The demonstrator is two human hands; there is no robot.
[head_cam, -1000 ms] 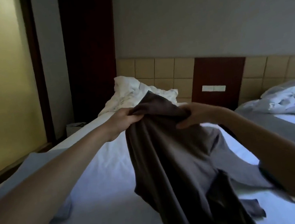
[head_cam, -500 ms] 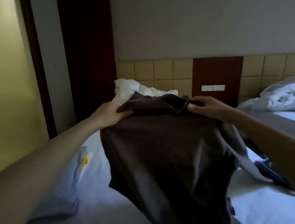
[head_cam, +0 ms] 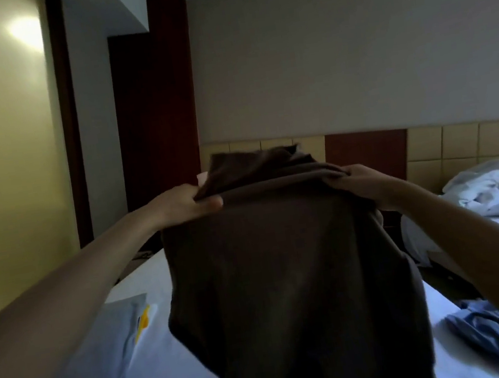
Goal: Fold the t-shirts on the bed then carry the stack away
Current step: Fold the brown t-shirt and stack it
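A dark brown t-shirt [head_cam: 285, 273] hangs in the air over the white bed [head_cam: 165, 354], spread wide and covering most of the middle of the view. My left hand [head_cam: 183, 206] grips its upper left edge with thumb underneath. My right hand [head_cam: 363, 184] pinches the upper right edge. A pale grey t-shirt with a yellow print [head_cam: 103, 347] lies on the bed at the left. A blue garment [head_cam: 493, 337] lies crumpled on the bed at the lower right.
A tiled headboard with a red-brown panel [head_cam: 365, 153] runs along the wall behind. A second bed with rumpled white bedding [head_cam: 498, 189] stands at the right across a narrow gap. A yellow wall [head_cam: 3, 159] closes the left side.
Both hands have lifted the brown t-shirt higher and pulled apart, so it now hangs spread flat. The view has tilted upward, and the white pillow behind is hidden.
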